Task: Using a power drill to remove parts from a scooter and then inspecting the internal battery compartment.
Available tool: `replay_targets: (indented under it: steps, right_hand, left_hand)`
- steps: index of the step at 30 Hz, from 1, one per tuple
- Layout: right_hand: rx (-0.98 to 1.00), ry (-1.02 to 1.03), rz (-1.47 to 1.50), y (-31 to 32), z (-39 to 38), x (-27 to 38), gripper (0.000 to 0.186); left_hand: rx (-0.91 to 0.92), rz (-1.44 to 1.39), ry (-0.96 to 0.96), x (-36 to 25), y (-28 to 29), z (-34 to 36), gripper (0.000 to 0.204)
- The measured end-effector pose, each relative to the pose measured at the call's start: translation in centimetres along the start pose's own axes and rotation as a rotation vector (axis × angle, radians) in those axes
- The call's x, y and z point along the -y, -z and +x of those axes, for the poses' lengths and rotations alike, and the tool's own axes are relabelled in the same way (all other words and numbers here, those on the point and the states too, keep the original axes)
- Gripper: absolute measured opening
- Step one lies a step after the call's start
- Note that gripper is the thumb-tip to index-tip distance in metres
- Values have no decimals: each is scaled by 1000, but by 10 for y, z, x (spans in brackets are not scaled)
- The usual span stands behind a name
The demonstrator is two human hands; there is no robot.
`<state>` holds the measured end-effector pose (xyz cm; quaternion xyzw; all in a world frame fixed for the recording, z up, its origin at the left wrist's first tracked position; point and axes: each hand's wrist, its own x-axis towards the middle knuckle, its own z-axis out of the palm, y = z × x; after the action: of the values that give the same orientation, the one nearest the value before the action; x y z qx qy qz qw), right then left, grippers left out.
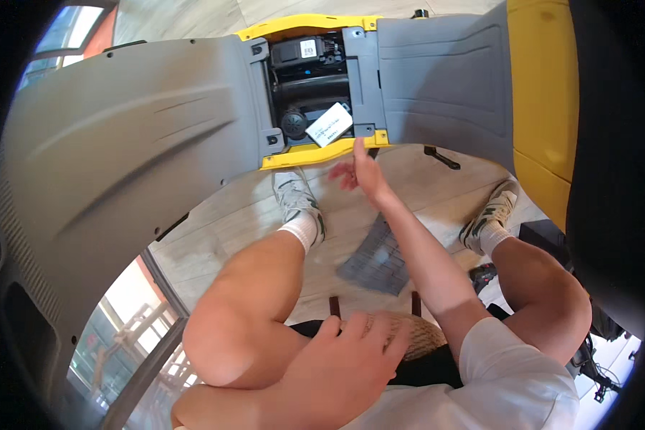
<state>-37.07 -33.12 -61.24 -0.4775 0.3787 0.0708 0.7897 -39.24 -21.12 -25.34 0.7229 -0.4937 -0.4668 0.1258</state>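
Note:
A grey and yellow scooter body stretches across the view, with an uncovered compartment in its footboard. Inside lie a black box with a white label, a thick black tube and a round black ribbed part. A white rectangular box with print rests slanted at the compartment's near right corner. My right hand is just below that corner, near the yellow edge trim. It holds nothing; one digit points up and the blurred others are apart. My left hand lies over my lap, empty, fingers spread.
Grey body panels flank the compartment on the left and right. A dark grey patterned mat lies on the wood-look floor between my shoes. A black lever projects below the right panel. Dark equipment stands at lower right.

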Motion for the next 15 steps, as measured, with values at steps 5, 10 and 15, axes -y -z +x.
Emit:
replay_targets:
  steps: [5, 10, 15]
  right_hand:
    - [65, 312, -717, -17, -7, 1, 45]
    - [31, 224, -535, -17, -5, 3, 36]
    - [261, 224, -1039, -38, -35, 108, 25]
  left_hand:
    - [83, 156, 2, 4, -2, 4, 54]
    - [-59, 121, -11, 1, -3, -6, 41]
    - [-59, 20, 3, 4, -3, -12, 42]
